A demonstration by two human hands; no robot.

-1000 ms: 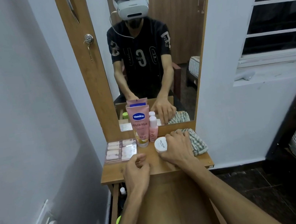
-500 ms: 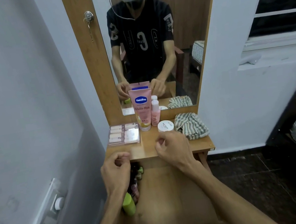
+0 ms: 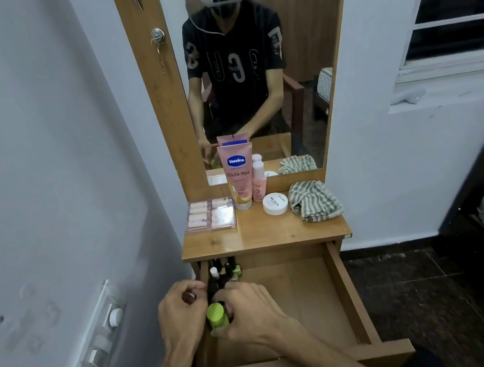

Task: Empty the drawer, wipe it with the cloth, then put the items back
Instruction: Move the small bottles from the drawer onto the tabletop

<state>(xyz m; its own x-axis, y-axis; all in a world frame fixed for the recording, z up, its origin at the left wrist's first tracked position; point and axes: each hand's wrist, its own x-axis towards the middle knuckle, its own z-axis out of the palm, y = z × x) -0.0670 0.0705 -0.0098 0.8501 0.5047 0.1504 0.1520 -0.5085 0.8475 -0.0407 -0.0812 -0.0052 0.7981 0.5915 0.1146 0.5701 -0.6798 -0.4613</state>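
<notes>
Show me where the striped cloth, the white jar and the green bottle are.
striped cloth (image 3: 314, 200): head view, middle of the bundle.
white jar (image 3: 275, 203): head view, lid top.
green bottle (image 3: 216, 313): head view, cap.

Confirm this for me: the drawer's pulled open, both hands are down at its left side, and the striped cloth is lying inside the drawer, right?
Not quite. The head view shows the striped cloth lying on the tabletop, beside the white jar, not in the drawer. The rest holds.

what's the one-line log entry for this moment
phase: emptying | drawer: open | right hand: on green bottle | left hand: at small bottles | cloth: on top, untouched
</notes>
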